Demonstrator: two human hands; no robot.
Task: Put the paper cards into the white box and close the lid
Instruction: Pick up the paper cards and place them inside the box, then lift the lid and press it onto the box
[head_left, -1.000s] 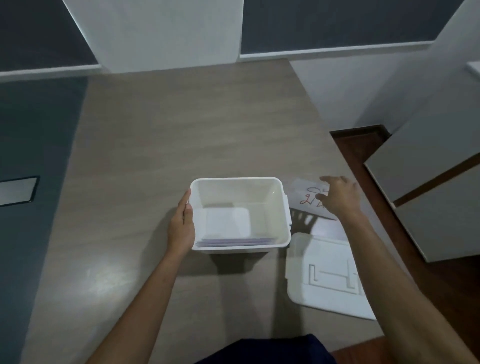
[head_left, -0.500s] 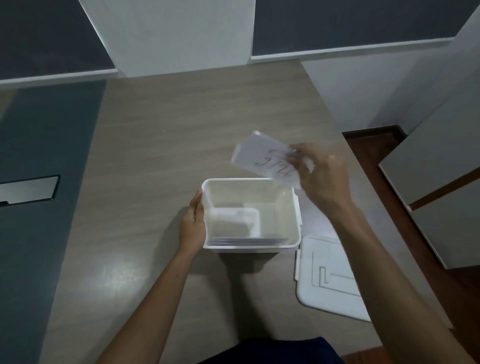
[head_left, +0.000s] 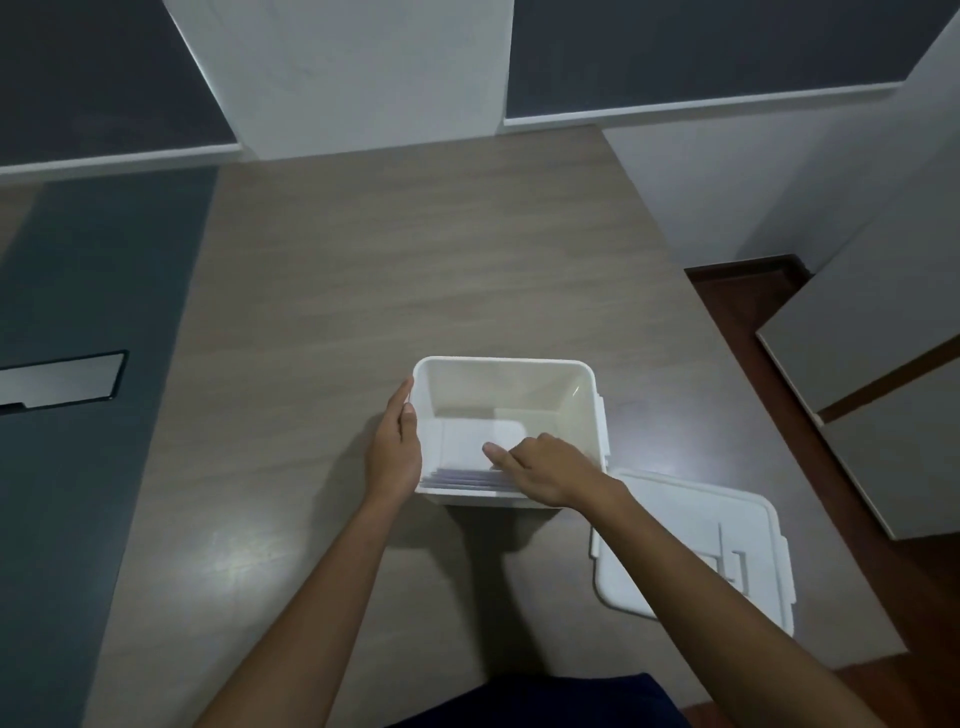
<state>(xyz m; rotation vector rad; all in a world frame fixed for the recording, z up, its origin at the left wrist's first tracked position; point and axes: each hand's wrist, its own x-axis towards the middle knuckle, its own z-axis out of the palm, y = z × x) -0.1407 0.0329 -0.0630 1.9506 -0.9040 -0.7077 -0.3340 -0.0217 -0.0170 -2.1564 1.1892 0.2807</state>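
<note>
1. Table (head_left: 426, 270): wood-grain top, carrying all task items. No loose cards visible anywhere on its bare surface.
2. Lid (head_left: 691, 525): lying flat on the table just right of and nearer than the box, partly crossed by the right forearm. Not yet fitted; closing step judged outstanding.
3. Box (head_left: 498, 364): upright, open-topped, near the table's front middle. Interior in view down to the floor.
4. Cards (head_left: 462, 475): stacked flat on the box floor against the near wall, edges fanned slightly. Count not determinable. Topmost card blends with the white floor, so exact outline unclear.
5. Left hand (head_left: 392, 447): pressed against the outside of the box's left wall, thumb at the rim, fingers loosely curved along the wall. Bracing rather than clasping; nothing enclosed.
6. Right hand (head_left: 545, 470): reaching over the near right corner into the box, fingers curled downward onto the stack, one finger extended across the top card. Whether a card is pinched underneath or already released: cannot tell, fingertips hidden by the knuckles.
7. Progress, as a judgement: loading appears at or near its end, with the stack inside and none seen outside. Remaining: withdrawal of the right hand, pickup of the lid, seating on the rim.
8. Risk noted: fanned edges leaning on the near wall, but well below the rim; unlikely to foul the lid.
</note>
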